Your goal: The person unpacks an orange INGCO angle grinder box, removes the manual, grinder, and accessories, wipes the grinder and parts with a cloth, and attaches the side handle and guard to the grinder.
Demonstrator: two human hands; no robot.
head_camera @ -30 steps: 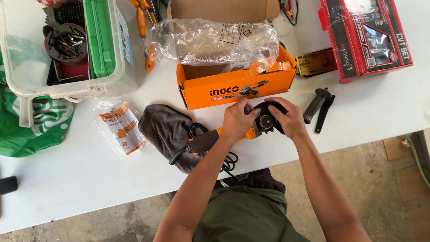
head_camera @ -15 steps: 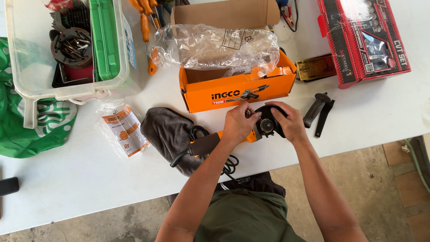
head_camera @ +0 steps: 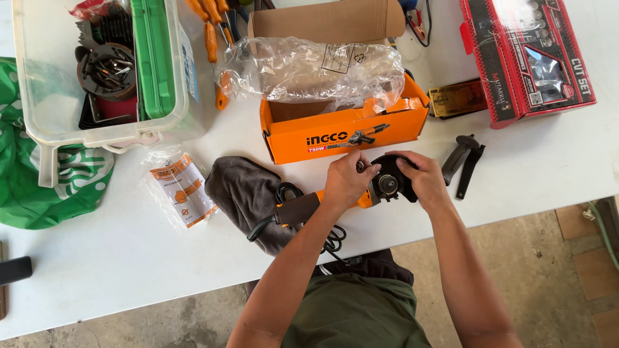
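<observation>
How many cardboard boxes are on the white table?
2. An open orange box lies just behind the hands, and a red box lies at the table's far right corner. Others may be hidden out of frame.

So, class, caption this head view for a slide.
Both hands, left and right, grip an orange angle grinder on a white table.

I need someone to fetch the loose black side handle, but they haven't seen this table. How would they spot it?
On the white table, find the open orange box. To its right, past the person's right hand on the angle grinder, lies the black side handle beside a thin black wrench. It is the thicker, rounded piece.
</observation>
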